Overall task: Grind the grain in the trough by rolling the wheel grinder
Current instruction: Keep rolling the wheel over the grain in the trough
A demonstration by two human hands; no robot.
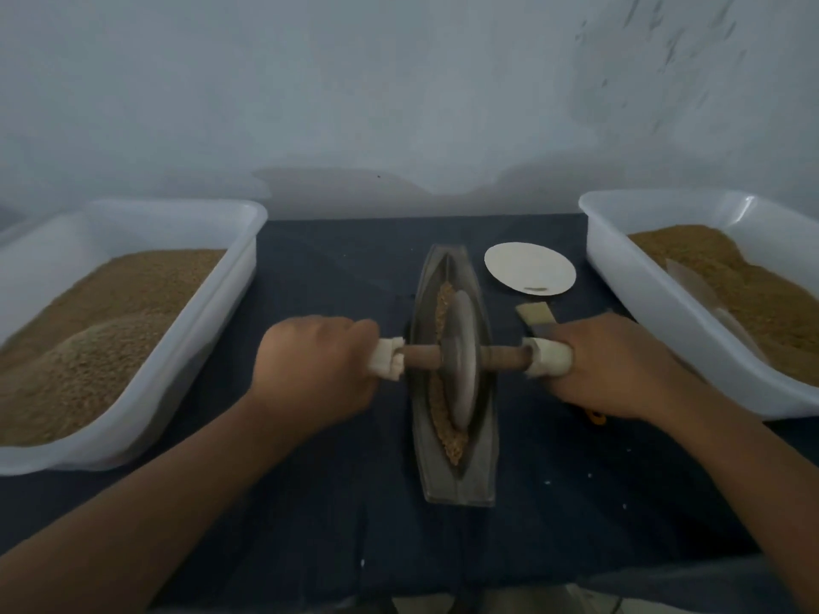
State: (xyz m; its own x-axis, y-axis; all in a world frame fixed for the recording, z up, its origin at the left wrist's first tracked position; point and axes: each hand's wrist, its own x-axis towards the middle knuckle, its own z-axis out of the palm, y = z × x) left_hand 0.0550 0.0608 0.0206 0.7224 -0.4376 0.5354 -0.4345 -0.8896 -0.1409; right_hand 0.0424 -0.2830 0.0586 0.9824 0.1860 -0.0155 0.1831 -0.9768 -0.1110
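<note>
Two bare forearms reach in from the near edge of the desk (332,268), which is covered in dark cloth, to a boat-shaped trough (456,485) lying lengthwise at its middle, its points toward the near and far edges. The wheel grinder (463,361) stands upright in the trough's groove, about midway along, with coarse tan grain (443,303) heaped in the groove both beyond it and in front of it. The left hand (317,370) is closed in a fist round the white-wrapped left handle (388,361) of the wooden axle. The right hand (616,370) grips the wrapped right handle (549,357), fingers curled over the top. The disc looks like stone or metal, heavy and rigid. It is likely to crush by its own weight and to tip sideways if one end is pressed harder than the other. The wrapped handles, well out from the disc, appear to be the places to hold, and the wrap should stop a palm slipping. The trough, also stiff and apparently heavy, seems unlikely to slide on the cloth. The left tub (212,303) and right tub (664,312), both white and filled with grain, sit at the desk's left and right edges. A paper plate (529,268) and a brush (536,313) lie between the trough and the right tub.
</note>
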